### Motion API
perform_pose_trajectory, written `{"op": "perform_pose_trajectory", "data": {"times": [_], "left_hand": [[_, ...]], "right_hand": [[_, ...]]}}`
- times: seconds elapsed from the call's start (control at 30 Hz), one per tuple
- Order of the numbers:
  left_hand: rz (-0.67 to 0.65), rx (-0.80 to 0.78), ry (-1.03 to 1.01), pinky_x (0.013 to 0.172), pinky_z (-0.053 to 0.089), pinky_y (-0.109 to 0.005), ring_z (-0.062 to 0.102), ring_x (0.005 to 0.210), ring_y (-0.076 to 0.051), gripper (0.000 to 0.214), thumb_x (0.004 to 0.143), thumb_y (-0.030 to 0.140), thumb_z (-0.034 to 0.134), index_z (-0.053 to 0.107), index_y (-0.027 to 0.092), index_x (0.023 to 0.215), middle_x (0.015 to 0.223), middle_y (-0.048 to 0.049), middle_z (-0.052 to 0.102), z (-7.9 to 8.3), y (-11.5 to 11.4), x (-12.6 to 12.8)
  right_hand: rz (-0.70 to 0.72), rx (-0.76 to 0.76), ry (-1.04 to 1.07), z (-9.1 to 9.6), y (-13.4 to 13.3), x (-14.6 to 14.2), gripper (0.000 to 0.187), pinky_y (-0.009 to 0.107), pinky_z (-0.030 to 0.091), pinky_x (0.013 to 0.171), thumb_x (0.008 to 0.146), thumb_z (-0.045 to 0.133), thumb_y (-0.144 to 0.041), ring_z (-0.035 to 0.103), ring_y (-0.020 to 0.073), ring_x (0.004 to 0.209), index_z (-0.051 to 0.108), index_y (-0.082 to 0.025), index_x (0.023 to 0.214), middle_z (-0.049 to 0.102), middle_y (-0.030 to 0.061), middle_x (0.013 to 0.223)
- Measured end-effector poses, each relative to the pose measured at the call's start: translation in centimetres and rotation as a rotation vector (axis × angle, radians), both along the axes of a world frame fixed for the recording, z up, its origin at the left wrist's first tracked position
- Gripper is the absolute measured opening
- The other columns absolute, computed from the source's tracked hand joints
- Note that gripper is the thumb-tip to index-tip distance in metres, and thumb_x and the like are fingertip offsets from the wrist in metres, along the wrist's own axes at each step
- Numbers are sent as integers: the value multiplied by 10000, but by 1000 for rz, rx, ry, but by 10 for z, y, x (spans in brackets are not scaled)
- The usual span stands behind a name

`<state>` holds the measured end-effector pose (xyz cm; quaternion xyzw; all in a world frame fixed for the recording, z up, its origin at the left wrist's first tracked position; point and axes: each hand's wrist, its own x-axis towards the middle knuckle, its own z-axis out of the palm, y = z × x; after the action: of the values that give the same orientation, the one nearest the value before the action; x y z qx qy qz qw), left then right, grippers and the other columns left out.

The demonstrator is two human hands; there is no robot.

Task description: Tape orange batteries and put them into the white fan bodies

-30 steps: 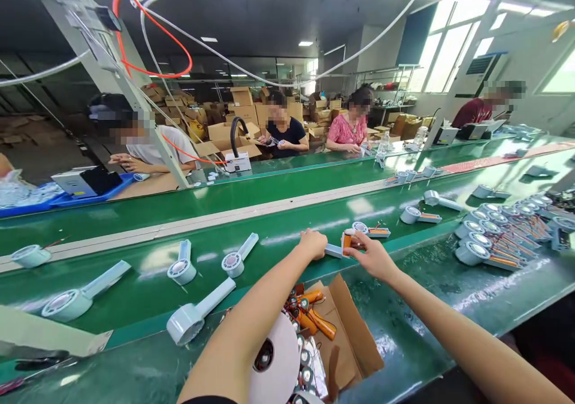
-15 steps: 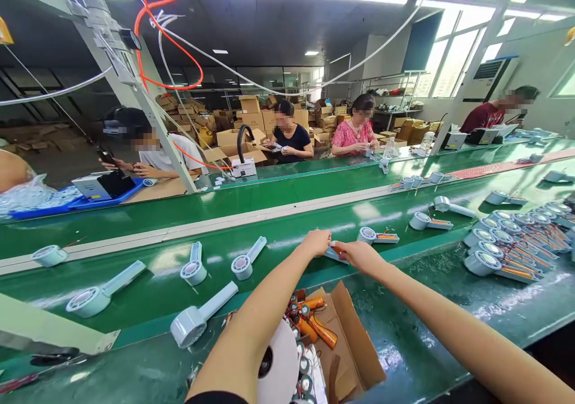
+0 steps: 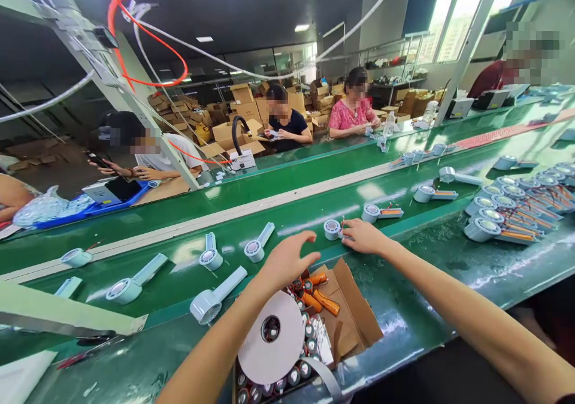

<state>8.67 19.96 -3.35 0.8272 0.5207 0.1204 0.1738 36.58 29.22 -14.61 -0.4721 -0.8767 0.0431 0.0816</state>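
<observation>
My right hand (image 3: pixel 363 237) rests on the green conveyor belt (image 3: pixel 278 212), its fingers closed on the handle of a small handheld fan part (image 3: pixel 333 229) with a round white head. My left hand (image 3: pixel 288 259) hovers above the open cardboard box (image 3: pixel 354 314) with fingers spread and nothing in them. The box holds orange-handled parts (image 3: pixel 320 298), several small round motors and a big white tape roll (image 3: pixel 271 337).
More white fan bodies (image 3: pixel 211 301) lie along the belt to the left. Several half-built fans with orange wires (image 3: pixel 498 227) are stacked at the right. Other fan halves (image 3: pixel 381 213) ride the belt. People sit working across the line, cardboard boxes behind them.
Both hands were together on the fan part on the belt. Now my left hand has let go and drawn back over the box, while my right hand stays on the part.
</observation>
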Motion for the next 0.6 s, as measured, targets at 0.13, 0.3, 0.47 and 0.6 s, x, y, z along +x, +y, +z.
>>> {"op": "perform_pose_trajectory", "data": {"times": [0.13, 0.3, 0.47, 0.6], "left_hand": [[-166, 136, 4, 1095, 506, -421, 610, 1283, -261, 479, 888, 511, 706, 622, 321, 1320, 1378, -39, 670, -17, -107, -77], [-127, 401, 281, 1152, 391, -618, 424, 1437, -411, 764, 888, 489, 698, 417, 224, 1547, 1514, -122, 565, -63, -163, -106], [-70, 417, 219, 1128, 423, -561, 421, 1415, -399, 586, 922, 471, 661, 521, 150, 1392, 1367, -173, 629, -61, -169, -93], [60, 585, 67, 1166, 352, -643, 435, 1406, -399, 428, 894, 323, 697, 553, 180, 1271, 1230, -154, 642, -45, -172, -76]], "right_hand": [[-144, 45, 91, -15, -29, 24, 330, 404, 461, 1047, 1021, 467, -197, 619, 273, 1176, 684, -145, 1264, 690, 158, 1293], [-224, 36, 117, -10, -19, 26, 316, 430, 420, 1078, 988, 520, -180, 560, 293, 1228, 685, -147, 1256, 646, 164, 1358], [-243, 97, 286, 31, -53, -9, 301, 453, 423, 1057, 987, 567, -251, 531, 329, 1258, 683, -113, 1229, 619, 195, 1394], [66, -395, 629, 63, -159, -47, 351, 258, 460, 639, 994, 600, -502, 613, 159, 678, 700, -200, 1144, 724, 6, 807]]}}
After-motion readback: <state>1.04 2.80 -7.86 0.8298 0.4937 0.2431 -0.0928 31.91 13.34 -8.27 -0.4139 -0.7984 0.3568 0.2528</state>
